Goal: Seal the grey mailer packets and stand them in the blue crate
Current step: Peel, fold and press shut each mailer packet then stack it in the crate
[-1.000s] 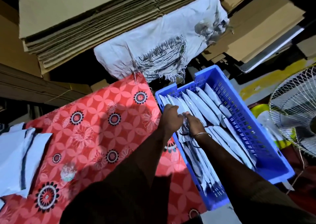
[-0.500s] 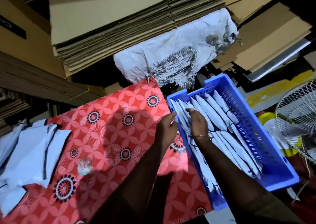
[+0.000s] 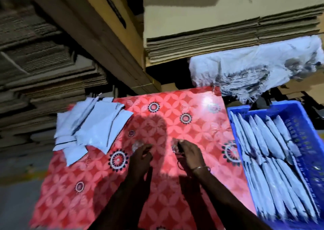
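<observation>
Two hands over the red floral cloth, mid-frame: left hand loosely spread, empty; right hand fingers curled together, contents too blurred to tell. Unsealed grey mailer packets piled upper left. Blue crate at right edge holds sealed packets standing in rows. Judging between packets: next move is reaching left to grab one and seal it.

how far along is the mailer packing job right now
Done: the blue crate already holds rows of grey packets standing on edge. In hand: nothing clearly; the left hand and right hand hover over the red cloth, between packets. Left: a loose pile of mailers lies flat at the cloth's far left corner.
</observation>
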